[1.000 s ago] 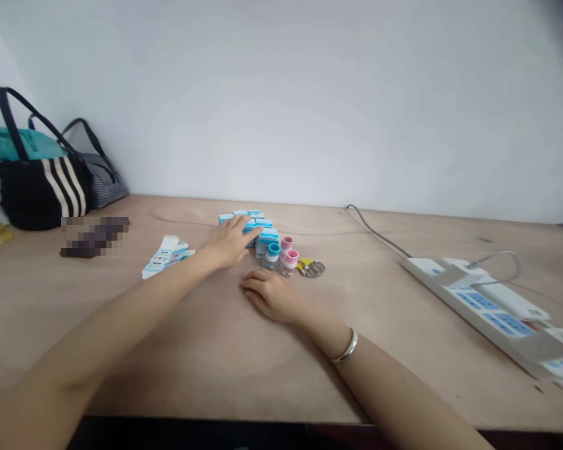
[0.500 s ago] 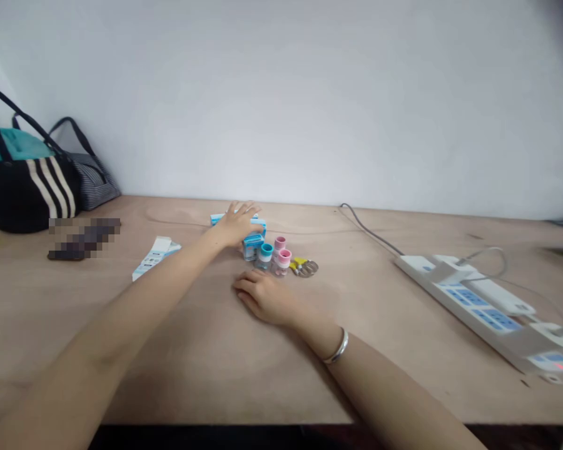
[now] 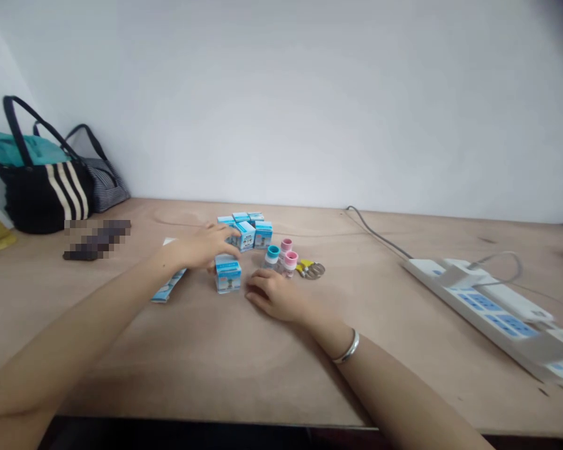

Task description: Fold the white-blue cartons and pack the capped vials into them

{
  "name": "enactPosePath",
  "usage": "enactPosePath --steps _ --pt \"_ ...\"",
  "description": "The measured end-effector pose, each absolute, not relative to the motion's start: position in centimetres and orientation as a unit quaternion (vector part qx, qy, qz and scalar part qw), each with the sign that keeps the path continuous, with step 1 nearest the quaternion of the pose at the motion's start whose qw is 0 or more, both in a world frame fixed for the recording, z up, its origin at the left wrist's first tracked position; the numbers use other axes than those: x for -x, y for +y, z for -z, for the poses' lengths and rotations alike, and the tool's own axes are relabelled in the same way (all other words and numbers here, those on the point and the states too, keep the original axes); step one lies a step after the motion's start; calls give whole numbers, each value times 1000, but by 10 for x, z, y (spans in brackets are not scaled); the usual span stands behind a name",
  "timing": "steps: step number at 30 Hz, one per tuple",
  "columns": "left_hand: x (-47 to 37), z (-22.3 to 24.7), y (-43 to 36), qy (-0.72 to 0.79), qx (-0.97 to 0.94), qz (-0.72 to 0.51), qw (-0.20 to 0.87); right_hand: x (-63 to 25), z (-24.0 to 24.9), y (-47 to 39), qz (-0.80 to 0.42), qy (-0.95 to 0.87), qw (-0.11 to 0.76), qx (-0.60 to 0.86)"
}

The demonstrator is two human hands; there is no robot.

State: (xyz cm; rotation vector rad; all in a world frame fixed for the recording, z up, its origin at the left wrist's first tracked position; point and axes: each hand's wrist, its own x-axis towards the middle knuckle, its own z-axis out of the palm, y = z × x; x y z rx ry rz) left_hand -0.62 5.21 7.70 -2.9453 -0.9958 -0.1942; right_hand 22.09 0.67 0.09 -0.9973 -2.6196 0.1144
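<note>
Roughly between left hand (image 3: pixel 201 248) and right hand (image 3: pixel 278 295), one blue-and-white box (image 3: pixel 228 278).

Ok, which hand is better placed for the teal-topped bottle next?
Probably the right hand: it lies in front of the teal-topped bottle, while the left hand is by the front blue box.
</note>
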Motion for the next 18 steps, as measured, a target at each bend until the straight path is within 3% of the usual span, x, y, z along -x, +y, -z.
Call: enactPosePath --steps 4,9,18 --pt "18 -55 37 -333 919 135 -161 -221 -4 4 -70 -890 225 390" --pt "9 -20 9 -431 797 287 -311 -215 -6 4 -141 -877 342 306" --pt "-4 7 -13 -391 772 381 -325 -211 -26 -5 -174 -857 365 320"
